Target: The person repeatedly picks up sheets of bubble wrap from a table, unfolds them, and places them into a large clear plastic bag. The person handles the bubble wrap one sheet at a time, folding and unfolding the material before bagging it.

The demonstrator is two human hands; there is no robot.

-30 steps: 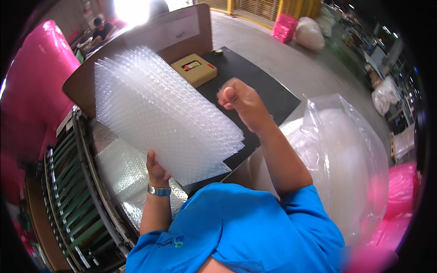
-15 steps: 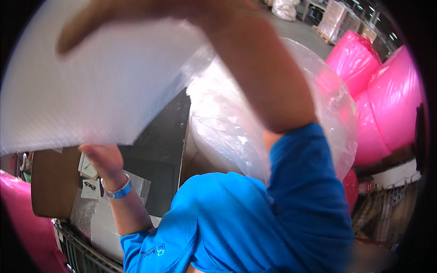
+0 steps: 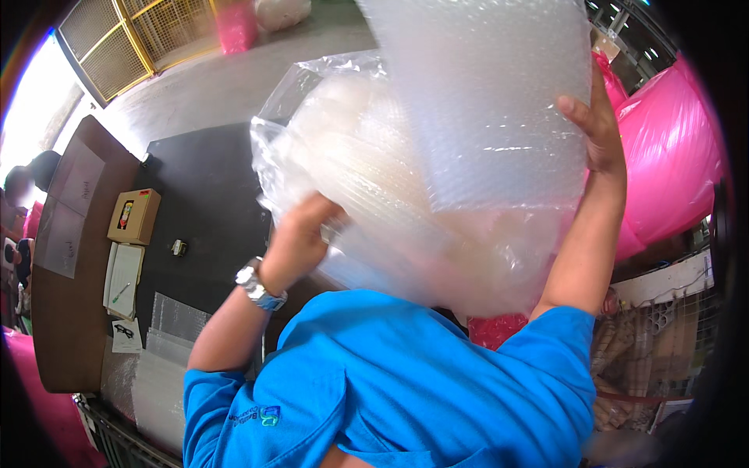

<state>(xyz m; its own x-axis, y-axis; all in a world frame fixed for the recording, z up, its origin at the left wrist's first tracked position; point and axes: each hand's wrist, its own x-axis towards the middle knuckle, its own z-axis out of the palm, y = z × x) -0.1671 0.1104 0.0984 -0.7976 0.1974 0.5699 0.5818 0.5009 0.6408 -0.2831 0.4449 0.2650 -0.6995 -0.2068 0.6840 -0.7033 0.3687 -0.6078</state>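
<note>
A flat sheet of clear bubble wrap hangs over the right half of a big clear plastic bag. My right hand is closed on the sheet's right edge, its thumb on the front face and the other fingers hidden behind. Pale, whitish material fills the bag; its kind is blurred by the plastic. At the bag's near left edge, my left hand has its fingers curled in on the plastic; the fingertips are partly hidden. A metal watch sits on my left wrist.
The dark table holds a small cardboard box, a notepad with a pen, a small dark object and bubble-wrap sheets. A brown board stands along its left side. Pink wrapped rolls stand at right.
My right hand has swung from the upper left to the right with the bubble-wrap sheet. My left hand has moved right, from below the sheet to the bag's edge, and its fingers have curled.
</note>
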